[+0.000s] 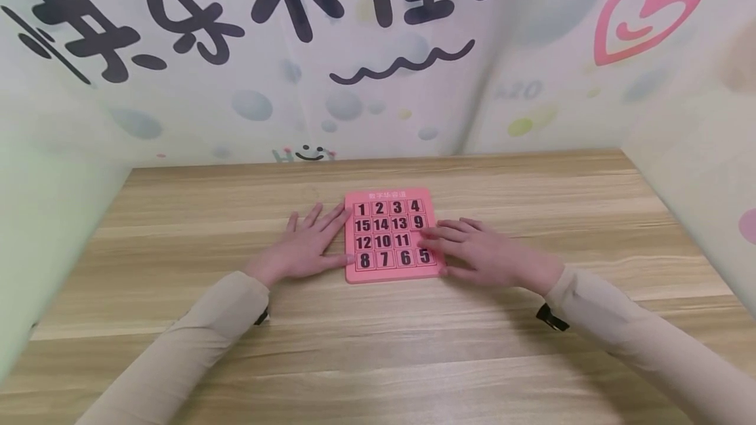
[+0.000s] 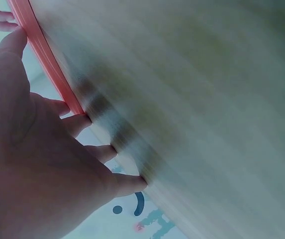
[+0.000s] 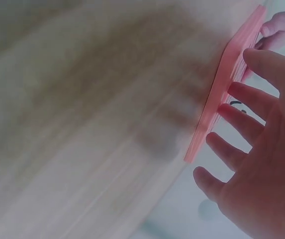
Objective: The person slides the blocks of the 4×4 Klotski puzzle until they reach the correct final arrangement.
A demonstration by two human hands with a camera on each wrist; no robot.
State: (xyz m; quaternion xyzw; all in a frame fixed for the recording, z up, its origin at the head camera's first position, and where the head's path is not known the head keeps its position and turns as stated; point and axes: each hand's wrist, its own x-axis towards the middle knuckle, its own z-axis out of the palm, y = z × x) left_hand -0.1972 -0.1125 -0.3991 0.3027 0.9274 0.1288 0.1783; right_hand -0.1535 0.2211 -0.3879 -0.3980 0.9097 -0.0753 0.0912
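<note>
A pink number sliding puzzle [image 1: 392,273] lies flat on the table, its top row reading 1, 2, 3, 4. Along its left edge rests my left hand [image 1: 304,249], fingers spread, with the thumb and an outstretched finger touching the frame. My right hand [image 1: 487,256] reaches in from the other side. Its fingertips lie over the right end of the third row, beside the 11 tile [image 1: 402,240], and partly hide that spot. The puzzle's side edge shows in the left wrist view [image 2: 45,57] and the right wrist view, where the right fingers look fairly straight.
The wood-grain table [image 1: 366,346] extends around the puzzle on all sides. Behind it stands a white wall covering [image 1: 378,117] with black lettering and a pink heart [image 1: 644,18]. Light panels border the table at left and right.
</note>
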